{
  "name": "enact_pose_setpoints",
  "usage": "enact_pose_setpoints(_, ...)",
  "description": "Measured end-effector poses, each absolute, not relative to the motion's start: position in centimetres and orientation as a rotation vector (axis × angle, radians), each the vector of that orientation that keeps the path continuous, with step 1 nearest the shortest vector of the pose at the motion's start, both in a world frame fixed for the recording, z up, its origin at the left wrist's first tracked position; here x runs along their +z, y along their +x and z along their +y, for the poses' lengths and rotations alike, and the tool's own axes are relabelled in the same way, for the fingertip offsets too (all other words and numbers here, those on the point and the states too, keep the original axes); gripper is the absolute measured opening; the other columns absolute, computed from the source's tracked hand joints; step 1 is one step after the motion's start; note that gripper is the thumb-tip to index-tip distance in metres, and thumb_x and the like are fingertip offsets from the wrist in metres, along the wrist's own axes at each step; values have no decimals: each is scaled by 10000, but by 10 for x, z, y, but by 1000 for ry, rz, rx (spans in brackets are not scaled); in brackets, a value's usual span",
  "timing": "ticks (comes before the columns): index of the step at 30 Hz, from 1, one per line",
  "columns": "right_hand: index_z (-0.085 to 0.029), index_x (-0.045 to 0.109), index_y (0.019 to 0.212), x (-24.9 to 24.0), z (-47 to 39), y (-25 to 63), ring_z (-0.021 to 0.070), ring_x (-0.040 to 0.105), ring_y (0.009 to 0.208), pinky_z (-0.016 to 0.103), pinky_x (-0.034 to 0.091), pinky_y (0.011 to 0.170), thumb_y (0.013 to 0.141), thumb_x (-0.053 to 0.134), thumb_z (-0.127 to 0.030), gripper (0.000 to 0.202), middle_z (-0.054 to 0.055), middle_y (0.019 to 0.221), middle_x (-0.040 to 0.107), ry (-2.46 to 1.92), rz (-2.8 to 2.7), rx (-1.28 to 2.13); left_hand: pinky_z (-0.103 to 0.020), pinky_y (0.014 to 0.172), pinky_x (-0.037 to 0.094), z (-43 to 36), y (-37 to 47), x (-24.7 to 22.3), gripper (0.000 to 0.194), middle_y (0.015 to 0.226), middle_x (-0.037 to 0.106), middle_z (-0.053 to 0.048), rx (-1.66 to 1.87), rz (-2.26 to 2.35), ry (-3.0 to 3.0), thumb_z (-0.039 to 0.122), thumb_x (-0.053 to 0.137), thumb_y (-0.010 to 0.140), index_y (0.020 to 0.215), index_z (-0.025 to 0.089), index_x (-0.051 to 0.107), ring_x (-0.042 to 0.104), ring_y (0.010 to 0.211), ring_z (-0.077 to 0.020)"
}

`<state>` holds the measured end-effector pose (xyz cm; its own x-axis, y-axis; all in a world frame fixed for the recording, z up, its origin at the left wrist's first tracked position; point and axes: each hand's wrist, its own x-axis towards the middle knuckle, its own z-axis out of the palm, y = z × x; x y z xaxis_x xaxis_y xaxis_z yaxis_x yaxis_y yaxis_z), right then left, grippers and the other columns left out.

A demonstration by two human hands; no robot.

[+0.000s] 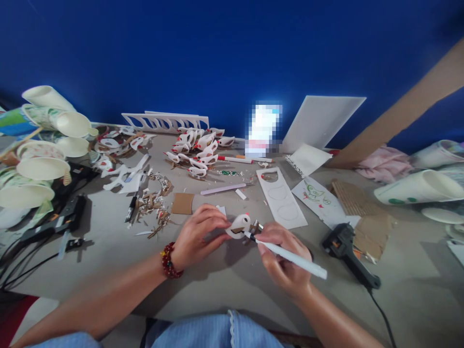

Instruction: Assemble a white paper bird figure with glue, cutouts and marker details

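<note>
A small white bird figure (238, 225) with a red tip on its head and a black eye is pinched by its left end in my left hand (203, 234). My right hand (286, 256) grips a white marker (295, 259), whose dark tip touches or nearly touches the bird's lower side. Brown strips lie partly hidden beside the bird and my right fingertips. Behind my hands is a pile of similar white birds (205, 150). A white foam sheet (282, 198) with drawn outlines and a cut-out opening lies beyond my right hand.
A black glue gun (348, 253) with its cord lies at the right, near torn cardboard (371, 237). Brown scraps (154, 210), a cardboard square (182, 203) and a purple cutter (224, 189) lie ahead. Paper cups (36, 169) crowd the left; another cup (420, 188) is at the right.
</note>
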<state>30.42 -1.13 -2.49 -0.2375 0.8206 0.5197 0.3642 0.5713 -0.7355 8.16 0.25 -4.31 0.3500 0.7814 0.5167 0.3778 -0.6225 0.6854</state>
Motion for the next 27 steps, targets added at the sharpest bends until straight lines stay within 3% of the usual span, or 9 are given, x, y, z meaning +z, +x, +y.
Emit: enact_pose_setpoints(27,-218,630,907,-30,-11,308,194,605,688,325,482,621,755,564,-61,228,21,729,607,-985,-1799,599,-373,870,499,2,81,-44,212,967,693,-73,1204,1006,2149,195,694,827,1027,205,626,607,967,-208)
